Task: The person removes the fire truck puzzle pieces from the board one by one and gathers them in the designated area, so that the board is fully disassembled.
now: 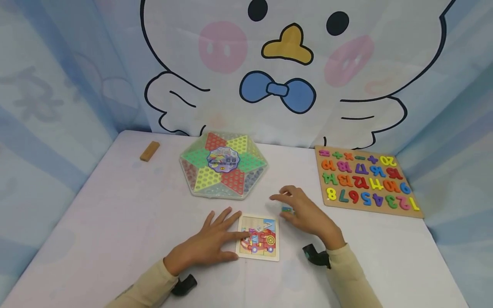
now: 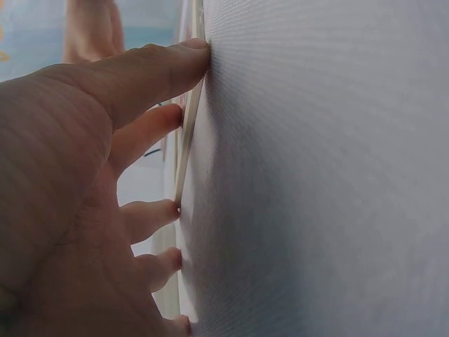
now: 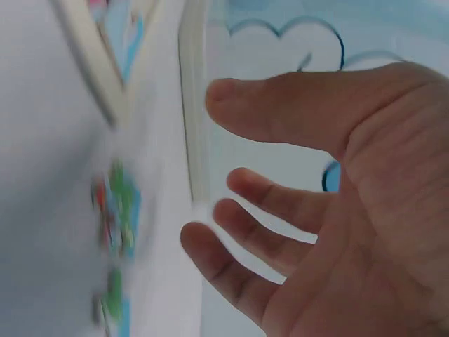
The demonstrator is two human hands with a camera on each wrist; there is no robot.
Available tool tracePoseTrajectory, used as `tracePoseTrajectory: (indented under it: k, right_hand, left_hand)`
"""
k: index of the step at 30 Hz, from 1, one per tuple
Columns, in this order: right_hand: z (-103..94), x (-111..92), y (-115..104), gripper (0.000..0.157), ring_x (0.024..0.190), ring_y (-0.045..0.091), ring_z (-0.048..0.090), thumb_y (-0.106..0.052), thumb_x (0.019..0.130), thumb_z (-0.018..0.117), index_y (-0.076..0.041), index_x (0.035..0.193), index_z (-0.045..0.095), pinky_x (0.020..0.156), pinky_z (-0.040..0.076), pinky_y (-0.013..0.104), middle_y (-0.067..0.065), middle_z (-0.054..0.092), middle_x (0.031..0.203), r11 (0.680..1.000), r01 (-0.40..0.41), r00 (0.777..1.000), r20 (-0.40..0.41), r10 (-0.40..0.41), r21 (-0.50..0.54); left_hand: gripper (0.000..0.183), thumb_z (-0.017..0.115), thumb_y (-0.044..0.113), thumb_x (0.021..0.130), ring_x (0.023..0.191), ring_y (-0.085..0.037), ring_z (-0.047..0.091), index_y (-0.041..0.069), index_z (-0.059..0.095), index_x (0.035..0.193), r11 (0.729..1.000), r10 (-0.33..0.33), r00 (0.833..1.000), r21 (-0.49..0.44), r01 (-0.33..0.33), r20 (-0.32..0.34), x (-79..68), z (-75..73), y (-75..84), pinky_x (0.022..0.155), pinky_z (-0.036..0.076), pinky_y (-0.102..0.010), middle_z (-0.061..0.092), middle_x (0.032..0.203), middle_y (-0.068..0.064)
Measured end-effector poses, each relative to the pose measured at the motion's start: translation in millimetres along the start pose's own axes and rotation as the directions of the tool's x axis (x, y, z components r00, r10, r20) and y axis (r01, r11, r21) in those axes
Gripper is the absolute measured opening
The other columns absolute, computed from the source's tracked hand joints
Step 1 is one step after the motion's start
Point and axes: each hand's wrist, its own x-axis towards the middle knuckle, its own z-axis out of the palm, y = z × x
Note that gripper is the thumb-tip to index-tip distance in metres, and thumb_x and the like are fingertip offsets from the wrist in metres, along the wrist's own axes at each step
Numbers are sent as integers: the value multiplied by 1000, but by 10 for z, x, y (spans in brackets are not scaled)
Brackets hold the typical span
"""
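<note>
A small jigsaw puzzle (image 1: 265,244) in a pale wooden frame shows a red fire engine; bare wood shows at its upper left. Spread over its left side is my left hand (image 1: 209,244), index finger on the picture, thumb at the lower left corner. The left wrist view catches its fingertips along the thin frame edge (image 2: 188,147). Up and to the right of the puzzle, my right hand (image 1: 306,214) hovers with nothing between its bent fingers and thumb. A blue-green puzzle piece (image 1: 286,209) lies beneath it. Two blurred loose pieces (image 3: 118,210) appear in the right wrist view.
A hexagonal Chinese checkers board (image 1: 223,164) sits behind the puzzle. To the right lies a wooden number board (image 1: 369,182) with coloured numerals. One brown wooden block (image 1: 149,151) is near the table's back left. A printed curtain (image 1: 277,115) closes off the back.
</note>
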Motion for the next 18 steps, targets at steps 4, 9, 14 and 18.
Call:
tracePoseTrajectory:
  k: [4, 9, 14, 18]
  right_hand:
    - [121, 34, -175, 37, 146, 42, 29, -2, 90, 74, -14, 125, 73, 112, 37, 60, 20, 39, 157, 996, 85, 993, 87, -85, 2]
    - [192, 39, -197, 33, 150, 43, 24, 1, 89, 74, -16, 117, 78, 113, 32, 65, 18, 36, 160, 996, 91, 988, 129, -89, -5]
    - [242, 62, -182, 29, 147, 42, 28, -3, 86, 78, -17, 111, 79, 110, 34, 67, 17, 42, 155, 995, 88, 989, 123, -81, -48]
    - [255, 74, -201, 26, 142, 37, 34, -6, 86, 80, -18, 108, 79, 107, 39, 61, 14, 50, 146, 992, 89, 991, 106, -79, -88]
  left_hand:
    - [59, 76, 39, 91, 155, -43, 10, 30, 59, 146, 1000, 7, 1000, 4, -7, -2, -6, -11, -8, 115, 7, -74, 23, 168, -14]
    - [59, 77, 40, 91, 155, -43, 11, 30, 59, 146, 1000, 12, 1000, 17, -12, -9, -4, -9, -8, 115, 8, -74, 24, 168, -14]
    - [59, 76, 41, 91, 155, -42, 9, 30, 59, 146, 1000, 10, 1000, 20, -10, -8, 0, -3, -16, 116, 7, -73, 23, 168, -13]
    - [59, 76, 42, 91, 156, -40, 8, 31, 59, 146, 1000, -6, 1000, 22, 6, -1, -1, 1, -16, 117, 5, -72, 22, 169, -12]
